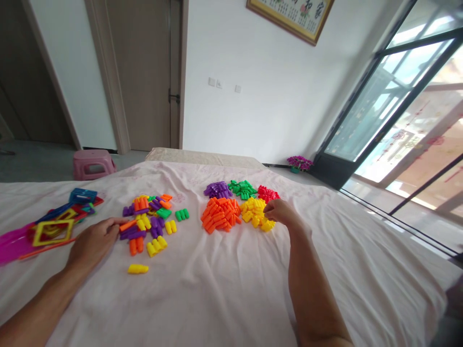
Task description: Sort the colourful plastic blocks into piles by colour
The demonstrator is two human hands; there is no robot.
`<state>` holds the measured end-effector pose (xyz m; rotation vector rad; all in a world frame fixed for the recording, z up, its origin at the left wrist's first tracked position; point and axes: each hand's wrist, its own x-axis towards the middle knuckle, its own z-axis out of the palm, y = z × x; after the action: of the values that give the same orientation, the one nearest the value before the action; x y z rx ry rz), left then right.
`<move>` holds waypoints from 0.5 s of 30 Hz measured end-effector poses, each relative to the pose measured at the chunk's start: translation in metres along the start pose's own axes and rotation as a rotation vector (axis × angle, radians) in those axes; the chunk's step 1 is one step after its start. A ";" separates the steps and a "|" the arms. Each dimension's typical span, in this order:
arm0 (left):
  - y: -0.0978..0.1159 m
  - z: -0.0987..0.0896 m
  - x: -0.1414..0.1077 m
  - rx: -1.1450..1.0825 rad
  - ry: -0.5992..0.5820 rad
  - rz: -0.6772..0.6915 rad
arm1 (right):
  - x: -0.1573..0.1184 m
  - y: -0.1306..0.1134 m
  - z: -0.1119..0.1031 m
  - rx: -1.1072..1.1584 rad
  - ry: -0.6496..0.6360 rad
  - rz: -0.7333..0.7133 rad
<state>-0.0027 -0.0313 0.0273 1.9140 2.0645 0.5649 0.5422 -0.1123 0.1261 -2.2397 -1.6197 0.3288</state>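
Observation:
On the left of the cloth lies a mixed heap of bullet-shaped plastic building blocks [158, 225] in purple, orange, yellow and green. At its left edge my left hand [96, 238] has its fingers together on an orange block [128, 224]. My right hand [281, 212] reaches down to the right side of a yellow pile [254, 210], fingers bent and closed; what they hold is hidden. Around that pile are an orange pile [220, 215], a purple pile [217, 189], a green pile [242, 189] and a red pile [268, 193].
A pinkish cloth [217, 289] with wrinkles covers the surface. Left of my left hand lie flat plastic frames [54, 232] and a magenta piece [14, 243]. Beyond the edge stand a pink stool [94, 164] and a pot of purple flowers [300, 163].

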 end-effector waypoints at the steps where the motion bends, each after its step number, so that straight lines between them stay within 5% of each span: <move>1: 0.000 0.000 0.000 -0.002 -0.003 -0.004 | 0.001 0.000 0.001 -0.043 -0.028 0.002; 15: -0.002 0.000 0.000 -0.002 -0.005 0.008 | 0.010 -0.004 0.015 -0.312 -0.134 0.035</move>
<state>-0.0045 -0.0313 0.0261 1.9210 2.0537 0.5633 0.5366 -0.0993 0.1144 -2.5252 -1.8096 0.2544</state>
